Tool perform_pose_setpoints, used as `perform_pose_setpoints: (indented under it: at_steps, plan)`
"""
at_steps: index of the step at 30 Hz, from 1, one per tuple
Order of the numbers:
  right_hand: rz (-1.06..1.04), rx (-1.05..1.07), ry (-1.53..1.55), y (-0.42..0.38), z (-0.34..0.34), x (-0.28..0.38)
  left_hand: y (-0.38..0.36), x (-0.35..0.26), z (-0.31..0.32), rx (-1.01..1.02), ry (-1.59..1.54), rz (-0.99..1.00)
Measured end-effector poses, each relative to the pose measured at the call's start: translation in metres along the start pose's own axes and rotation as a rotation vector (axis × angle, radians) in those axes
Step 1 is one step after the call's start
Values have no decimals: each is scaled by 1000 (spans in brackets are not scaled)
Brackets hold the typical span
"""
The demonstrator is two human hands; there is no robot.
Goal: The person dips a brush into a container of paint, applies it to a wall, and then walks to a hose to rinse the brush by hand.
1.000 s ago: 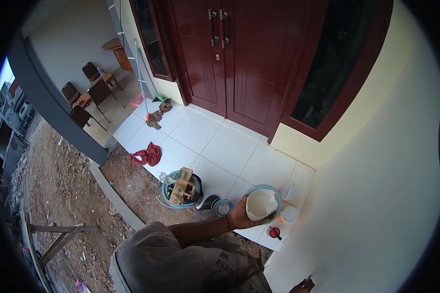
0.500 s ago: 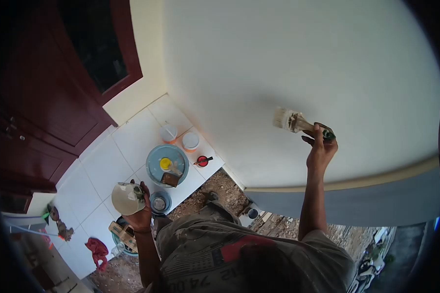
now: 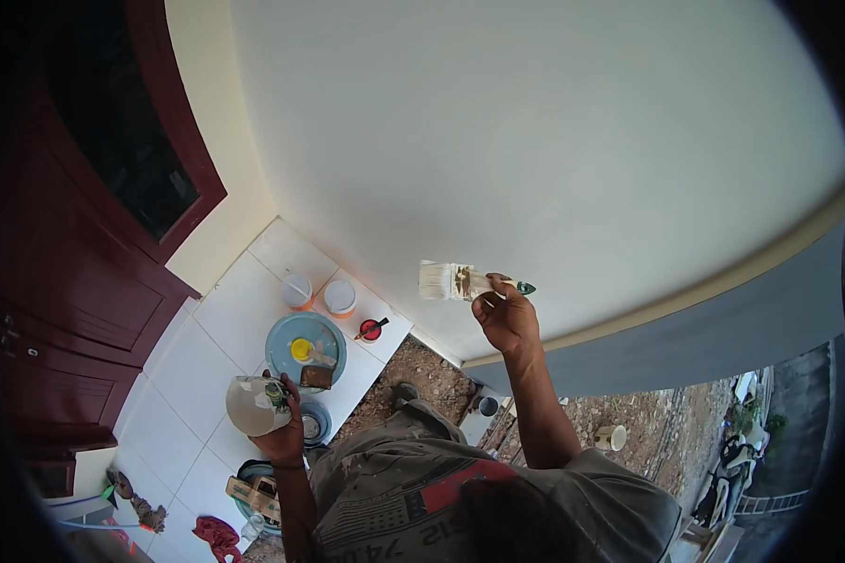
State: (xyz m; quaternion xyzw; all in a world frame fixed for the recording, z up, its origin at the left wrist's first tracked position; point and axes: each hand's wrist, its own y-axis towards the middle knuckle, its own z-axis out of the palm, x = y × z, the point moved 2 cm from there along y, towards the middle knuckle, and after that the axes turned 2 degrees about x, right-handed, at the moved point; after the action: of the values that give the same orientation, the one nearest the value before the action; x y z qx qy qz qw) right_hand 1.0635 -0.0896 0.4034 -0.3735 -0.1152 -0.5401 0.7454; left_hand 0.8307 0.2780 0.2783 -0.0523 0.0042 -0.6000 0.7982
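Note:
My right hand point(image 3: 505, 317) grips a paintbrush point(image 3: 460, 281) by its handle, bristles pointing left, held against the cream wall point(image 3: 554, 141). My left hand point(image 3: 282, 427) holds a small white paint pot point(image 3: 252, 405) low at my left side, above the tiled floor. Beneath me I see my own grey printed shirt point(image 3: 460, 507).
On the white floor tiles point(image 3: 207, 347) stand a blue-lidded bucket point(image 3: 302, 345) with a yellow cap and a brown block on top, two small white-and-orange tubs point(image 3: 319, 296), and a red can point(image 3: 371, 329). A dark red door point(image 3: 56, 310) is at left. Bare dirt lies to the right.
My right hand has brought the brush down and to the left along the wall. The view has swung slightly; the left hand still holds the pot at the same side.

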Motion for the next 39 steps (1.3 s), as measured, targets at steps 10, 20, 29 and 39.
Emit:
perform_pose_setpoints:
  at_steps: [10, 20, 29, 39]
  plan:
    - [-984, 15, -1625, 8, 67, 118, -3, 10, -9, -37, -182, -90]
    - [-1764, -168, -2070, -56, 97, 147, -21, -19, -25, -87, -73, 43]
    - [-1782, -143, -2416, -2, -17, 91, -12, -22, 2, -118, -73, 90]
    - [-1054, 109, -2099, -5, -77, -36, -22, -29, -38, -89, -164, 52]
